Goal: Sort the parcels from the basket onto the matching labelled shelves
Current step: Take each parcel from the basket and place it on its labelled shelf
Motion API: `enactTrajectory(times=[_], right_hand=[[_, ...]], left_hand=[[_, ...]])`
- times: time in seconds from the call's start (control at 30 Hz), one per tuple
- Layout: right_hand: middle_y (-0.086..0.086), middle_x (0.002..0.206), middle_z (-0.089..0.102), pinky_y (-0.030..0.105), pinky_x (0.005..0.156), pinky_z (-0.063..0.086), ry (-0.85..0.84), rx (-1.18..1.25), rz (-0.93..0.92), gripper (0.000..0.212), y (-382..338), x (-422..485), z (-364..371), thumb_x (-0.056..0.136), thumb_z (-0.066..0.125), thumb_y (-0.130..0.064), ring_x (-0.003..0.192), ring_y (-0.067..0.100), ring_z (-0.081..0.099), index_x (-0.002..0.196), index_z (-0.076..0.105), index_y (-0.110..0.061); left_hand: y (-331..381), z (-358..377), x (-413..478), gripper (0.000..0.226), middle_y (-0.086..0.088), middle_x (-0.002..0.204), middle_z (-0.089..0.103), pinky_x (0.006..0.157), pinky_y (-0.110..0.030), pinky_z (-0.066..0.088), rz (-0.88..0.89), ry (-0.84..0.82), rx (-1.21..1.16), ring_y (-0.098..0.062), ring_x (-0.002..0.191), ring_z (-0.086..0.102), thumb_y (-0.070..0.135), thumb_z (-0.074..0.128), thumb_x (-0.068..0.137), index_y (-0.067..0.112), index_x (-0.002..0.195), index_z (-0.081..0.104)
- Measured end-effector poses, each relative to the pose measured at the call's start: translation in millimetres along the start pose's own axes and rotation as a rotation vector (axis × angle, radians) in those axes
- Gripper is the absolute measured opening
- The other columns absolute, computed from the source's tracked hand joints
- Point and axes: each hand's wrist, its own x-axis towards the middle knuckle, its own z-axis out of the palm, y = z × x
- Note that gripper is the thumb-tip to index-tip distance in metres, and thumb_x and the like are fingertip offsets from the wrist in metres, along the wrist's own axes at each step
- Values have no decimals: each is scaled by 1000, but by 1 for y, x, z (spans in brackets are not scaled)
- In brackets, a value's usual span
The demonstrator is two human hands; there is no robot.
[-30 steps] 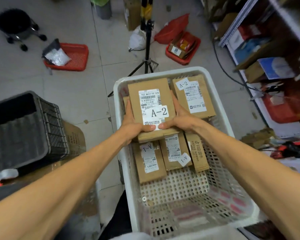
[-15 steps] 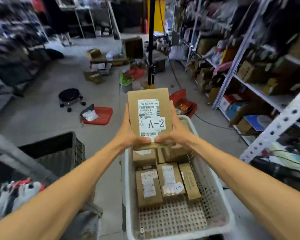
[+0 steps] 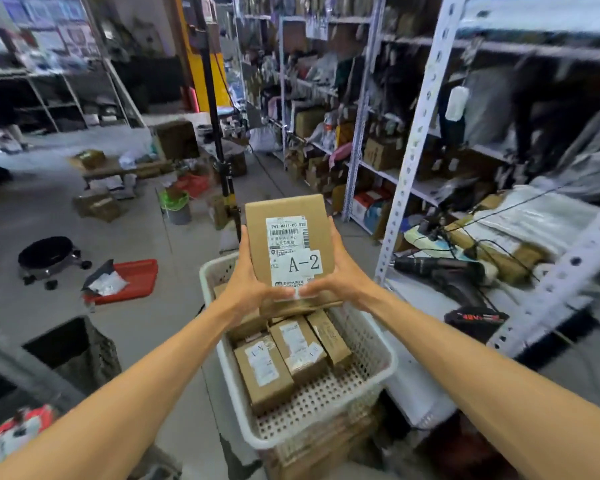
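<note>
A brown cardboard parcel with a white shipping label and an "A-2" sticker is held up above the white perforated basket. My left hand grips its left edge and my right hand grips its right edge, thumbs on the label's lower end. Several more brown parcels lie in the basket below, some with "A-1" stickers. The metal shelving stands to the right.
A black power drill and cables lie on the low shelf at right. On the floor are a red tray, a black wheeled stool, a tripod pole and scattered boxes. A dark crate sits at lower left.
Both hands lifted the A-2 parcel out of the basket and higher. The view swung up from the basket toward the aisle and the shelves on the right.
</note>
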Motion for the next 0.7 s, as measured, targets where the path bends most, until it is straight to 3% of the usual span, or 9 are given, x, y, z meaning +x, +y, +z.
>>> enactTrajectory(times=[0.1, 0.2, 0.23, 0.33, 0.47, 0.57, 0.63, 0.7], right_hand=[[-1, 149, 34, 10, 95, 41, 65, 17, 19, 135, 8, -43, -9, 63, 81, 9, 129, 8, 41, 152, -13, -29], [-2, 148, 40, 33, 110, 38, 101, -16, 15, 133, 10, -88, -25, 62, 85, -2, 132, 9, 44, 152, -9, -31], [-4, 146, 42, 29, 107, 41, 114, -21, 0, 130, 10, -103, -32, 65, 84, -2, 131, 6, 45, 153, -8, -29], [-14, 136, 47, 11, 92, 45, 159, -20, -45, 122, 11, -147, -53, 71, 81, 4, 120, -8, 50, 153, -4, -28], [-17, 130, 50, 16, 95, 47, 231, -53, -11, 122, 17, -206, -79, 68, 86, -6, 113, -9, 54, 152, 0, -33], [-16, 135, 49, 32, 106, 42, 257, -94, 7, 130, 18, -250, -94, 64, 90, -17, 121, 0, 51, 151, -5, -41], [-10, 141, 46, 26, 104, 43, 264, -96, -12, 130, 20, -277, -104, 66, 89, -14, 126, 2, 49, 152, -5, -37], [-5, 144, 45, 19, 101, 44, 265, -76, -25, 127, 20, -304, -111, 69, 85, -7, 127, 3, 48, 153, -7, -32]], left_hand=[[1, 27, -21, 150, 7, 141, 49, 108, -39, 41, -2, -62, -4, -7, 126, 50, 8, 92, 49, 37, 149, -15], [9, 60, -42, 143, 20, 130, 49, 98, -20, 46, 30, -121, -16, 13, 113, 51, 0, 88, 57, 31, 150, -16], [14, 72, -49, 142, 20, 130, 49, 96, -20, 48, 53, -143, -23, 12, 113, 52, 1, 88, 57, 32, 150, -15], [22, 107, -69, 147, 6, 140, 50, 104, -44, 45, 95, -196, -17, -8, 125, 52, 15, 92, 48, 38, 150, -12], [37, 153, -98, 153, 0, 146, 44, 106, -49, 42, 91, -235, -21, -15, 131, 48, 21, 95, 42, 40, 149, -13], [46, 188, -123, 152, 0, 145, 43, 103, -31, 45, 110, -240, -7, -13, 132, 45, 8, 93, 49, 33, 149, -18], [51, 211, -141, 147, 1, 145, 41, 98, -16, 43, 153, -230, -6, -8, 132, 43, 1, 90, 54, 28, 150, -18], [56, 232, -160, 144, 7, 142, 42, 94, -11, 44, 181, -250, -31, 3, 126, 45, -4, 88, 56, 27, 150, -17]])
